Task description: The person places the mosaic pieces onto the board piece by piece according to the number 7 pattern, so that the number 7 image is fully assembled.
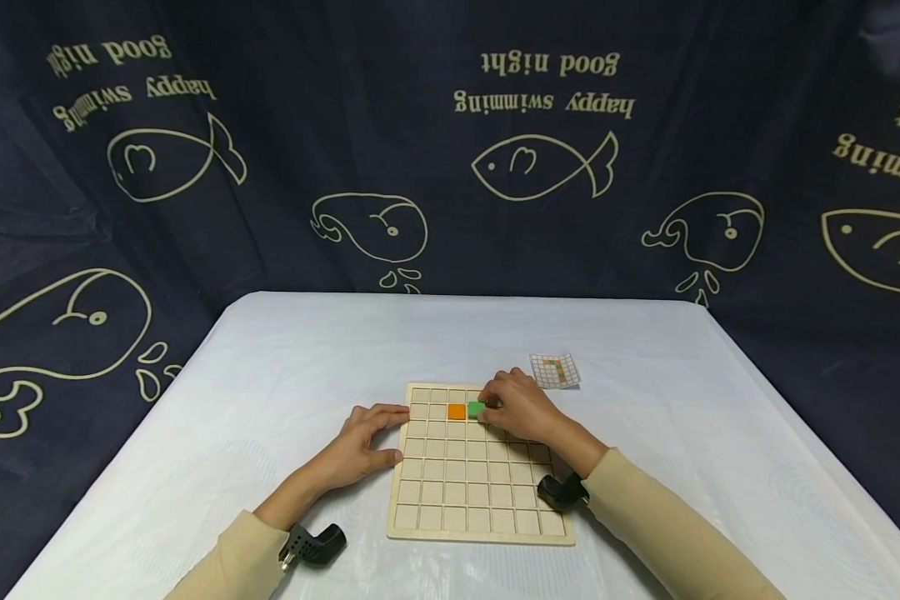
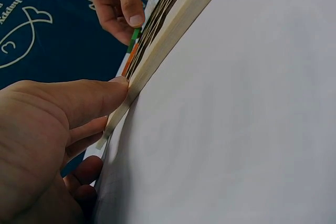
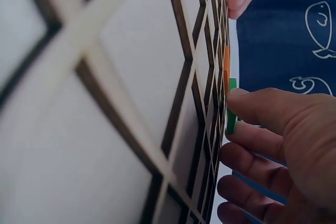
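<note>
your right hand (image 1: 521,406) pinches 1 green square tile (image 1: 476,409) between thumb and fingertips, at the pale wooden grid board (image 1: 453,518), near its far edge and just right of 1 flat orange square tile (image 1: 457,412) that sits in a cell. your left hand (image 1: 362,447) has its fingers extended and apart, thumb and fingertips touching the board's left edge. 1 small printed grid card (image 1: 556,371) lies beyond your right hand on the white-covered table (image 1: 330,333)

Curtained nook (fish-print drapes (image 1: 450,250), white table (image 1: 307,350))
</note>
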Available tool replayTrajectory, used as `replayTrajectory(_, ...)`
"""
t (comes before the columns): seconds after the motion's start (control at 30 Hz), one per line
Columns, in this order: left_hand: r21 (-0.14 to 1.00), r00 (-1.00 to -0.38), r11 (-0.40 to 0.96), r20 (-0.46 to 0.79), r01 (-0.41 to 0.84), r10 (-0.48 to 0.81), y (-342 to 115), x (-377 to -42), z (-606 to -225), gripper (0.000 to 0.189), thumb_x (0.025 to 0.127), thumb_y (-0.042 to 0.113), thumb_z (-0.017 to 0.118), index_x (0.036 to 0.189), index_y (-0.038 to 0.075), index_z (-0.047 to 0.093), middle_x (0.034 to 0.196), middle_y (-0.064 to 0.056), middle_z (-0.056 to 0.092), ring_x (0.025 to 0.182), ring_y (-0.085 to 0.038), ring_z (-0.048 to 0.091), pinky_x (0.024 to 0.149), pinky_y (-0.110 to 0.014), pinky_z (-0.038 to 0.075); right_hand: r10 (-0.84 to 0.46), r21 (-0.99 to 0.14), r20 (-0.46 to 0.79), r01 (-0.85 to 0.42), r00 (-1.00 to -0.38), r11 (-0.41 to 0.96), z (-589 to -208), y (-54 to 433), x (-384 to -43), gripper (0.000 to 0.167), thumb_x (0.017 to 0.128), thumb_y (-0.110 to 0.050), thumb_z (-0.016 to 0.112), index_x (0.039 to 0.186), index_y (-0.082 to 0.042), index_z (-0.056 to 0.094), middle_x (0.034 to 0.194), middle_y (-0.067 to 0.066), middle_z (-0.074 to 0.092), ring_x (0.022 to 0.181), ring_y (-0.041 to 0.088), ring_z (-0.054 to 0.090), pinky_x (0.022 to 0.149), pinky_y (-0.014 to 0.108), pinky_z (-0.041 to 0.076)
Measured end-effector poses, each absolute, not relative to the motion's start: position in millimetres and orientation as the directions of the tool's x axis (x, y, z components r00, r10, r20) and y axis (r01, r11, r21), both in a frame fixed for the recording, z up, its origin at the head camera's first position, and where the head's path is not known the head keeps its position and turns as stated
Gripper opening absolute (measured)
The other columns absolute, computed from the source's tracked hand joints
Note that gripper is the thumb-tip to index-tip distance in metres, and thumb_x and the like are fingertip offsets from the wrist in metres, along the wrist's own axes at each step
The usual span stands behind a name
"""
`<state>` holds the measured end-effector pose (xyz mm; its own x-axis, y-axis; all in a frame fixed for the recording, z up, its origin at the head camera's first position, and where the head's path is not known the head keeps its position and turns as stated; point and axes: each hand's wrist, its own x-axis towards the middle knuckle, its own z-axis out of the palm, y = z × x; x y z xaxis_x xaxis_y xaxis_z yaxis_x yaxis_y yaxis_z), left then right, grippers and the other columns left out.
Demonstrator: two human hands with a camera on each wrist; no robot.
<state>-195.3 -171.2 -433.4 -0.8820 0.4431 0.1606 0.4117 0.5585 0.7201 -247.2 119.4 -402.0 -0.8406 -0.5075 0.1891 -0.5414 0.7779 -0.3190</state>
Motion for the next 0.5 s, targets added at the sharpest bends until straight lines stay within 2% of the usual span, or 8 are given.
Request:
replayTrajectory(0.3, 0.722, -0.880, 0.553, 0.166, 0.416, 0.445, -171.7, -195.9, -434.1, 0.053, 0.080, 0.018, 0.073, 0.130, 0.012, 0.056, 0.142, 0.000, 0.047, 0.106, -0.017, 0.030, 0.093, -0.039, 0.023, -0.522, -0.303, 0.182, -0.553, -0.833, 0.776, -403.4, 119.7, -247.3, 0.022, 0.080, -0.027, 0.074, 0.098, -0.014, 0.072, 0.089, -0.003, 0.061, 0.078, 0.011, 0.043, 0.073, 0.030, 0.037)
replayTrajectory(0.5, 0.720, -0.880, 0.556, 0.163, 0.416, 0.446, -171.3, -195.8, -433.8, 0.054, 0.080, 0.018, 0.073, 0.131, 0.012, 0.056, 0.142, 0.000, 0.047, 0.105, -0.016, 0.031, 0.092, -0.038, 0.024, -0.536, -0.287, 0.184, -0.566, -0.824, 0.773, -404.0, 119.9, -246.7, 0.021, 0.081, -0.028, 0.073, 0.097, -0.015, 0.072, 0.089, -0.004, 0.061, 0.077, 0.011, 0.040, 0.071, 0.028, 0.034)
